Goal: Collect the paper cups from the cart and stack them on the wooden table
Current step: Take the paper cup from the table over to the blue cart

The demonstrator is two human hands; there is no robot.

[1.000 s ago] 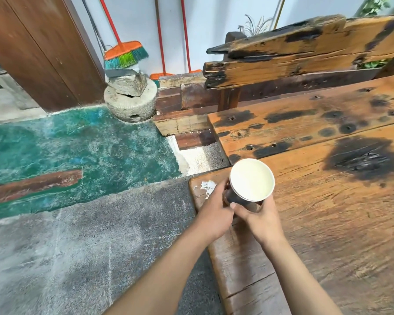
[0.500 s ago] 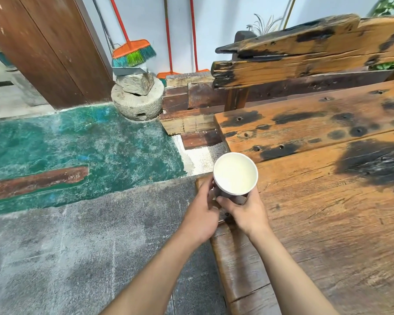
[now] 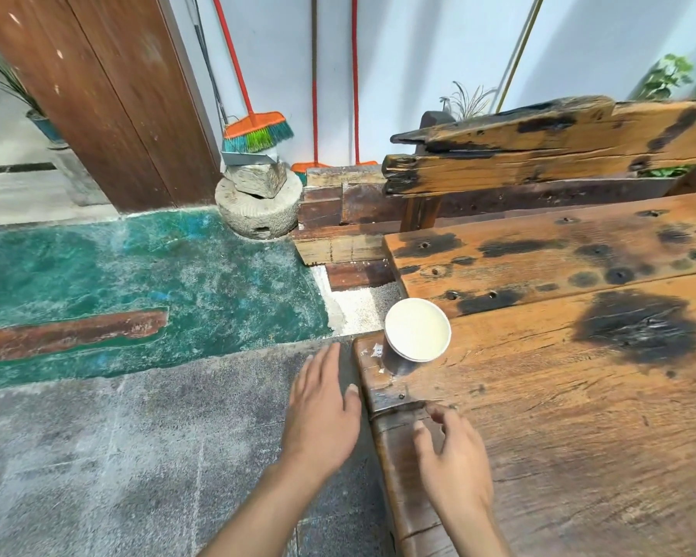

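Looking down: you stand at the near corner of the wooden tabletop (image 3: pixel 559 416), centre right of the frame.
Cups: the stack of paper cups (image 3: pixel 416 335) stands upright near that corner, mouth up, touched by nothing.
Left hand (image 3: pixel 322 416): lower centre, over the floor just beside the edge; grip wide and flat, empty.
Right hand (image 3: pixel 455 472): over the tabletop, fingers loosely curled, empty.
Cart: not in view.
Advice: nudge later cups straight down so the stack, close to the edge, does not tip.
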